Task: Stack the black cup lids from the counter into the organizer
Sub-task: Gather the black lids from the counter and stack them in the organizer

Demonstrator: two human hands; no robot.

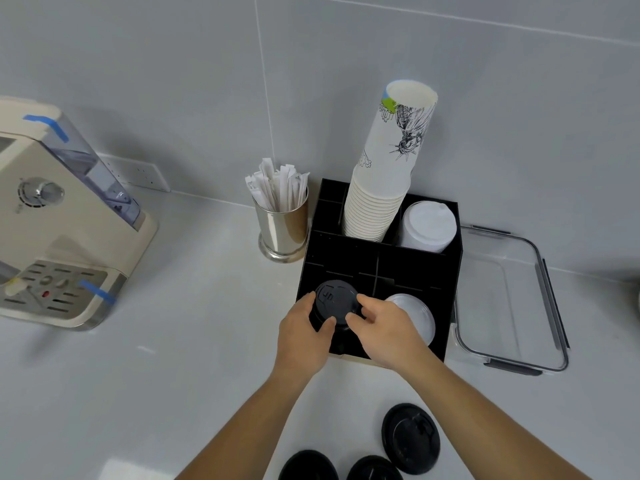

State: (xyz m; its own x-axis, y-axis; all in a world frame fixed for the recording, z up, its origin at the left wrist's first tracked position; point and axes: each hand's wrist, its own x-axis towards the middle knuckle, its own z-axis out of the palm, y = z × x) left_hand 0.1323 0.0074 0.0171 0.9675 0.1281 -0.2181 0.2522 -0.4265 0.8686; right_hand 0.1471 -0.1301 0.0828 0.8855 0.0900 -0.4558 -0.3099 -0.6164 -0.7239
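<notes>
Now my left hand (304,327) and right hand (384,323) pinch the black lid stack (334,303) directly above the organizer (349,258)'s front-left compartment.

Both bare forearms reach forward from the bottom edge and converge toward each other. The left hand (304,332) curls inward, thumb pointing right, fingers wrapped round the far side. The right hand (384,327) faces it, thumb and forefinger pinched close, the two thumbs nearly touching.
</notes>
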